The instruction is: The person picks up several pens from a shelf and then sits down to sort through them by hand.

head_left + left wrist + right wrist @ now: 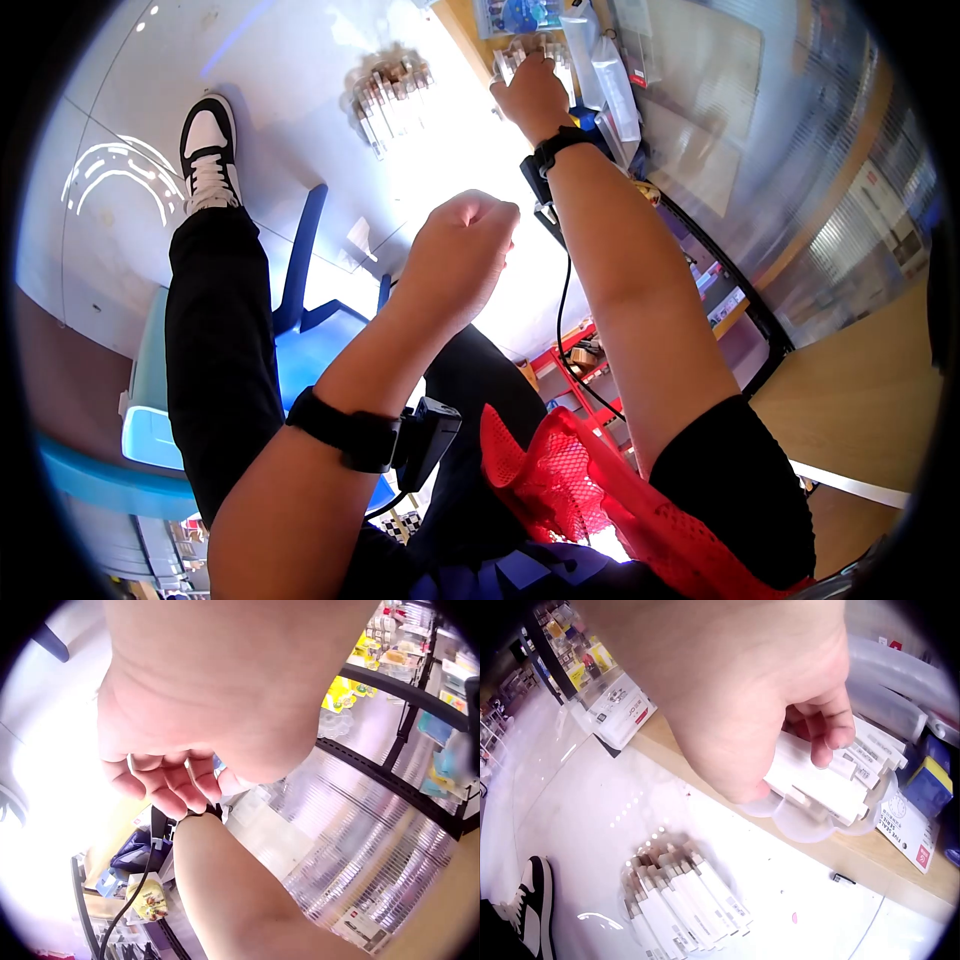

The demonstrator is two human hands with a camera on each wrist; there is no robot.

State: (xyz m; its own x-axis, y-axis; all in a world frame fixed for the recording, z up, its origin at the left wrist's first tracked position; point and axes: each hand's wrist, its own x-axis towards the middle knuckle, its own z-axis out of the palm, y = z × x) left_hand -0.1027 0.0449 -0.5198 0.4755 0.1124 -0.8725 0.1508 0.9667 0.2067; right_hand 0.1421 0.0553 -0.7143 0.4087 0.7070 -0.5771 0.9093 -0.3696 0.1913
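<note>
Several white boxes under right hand

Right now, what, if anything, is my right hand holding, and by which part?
It can't be told: your right hand curls over the white boxes, thumb by the clear container, hiding any grip.

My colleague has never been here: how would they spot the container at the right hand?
Find the pale wooden shelf beside the glossy white floor. On it, under the person's right hand, sits a translucent scalloped plastic container holding slim white boxes. Unlike the similar box cluster on the floor, it stands near a blue and yellow package.
</note>
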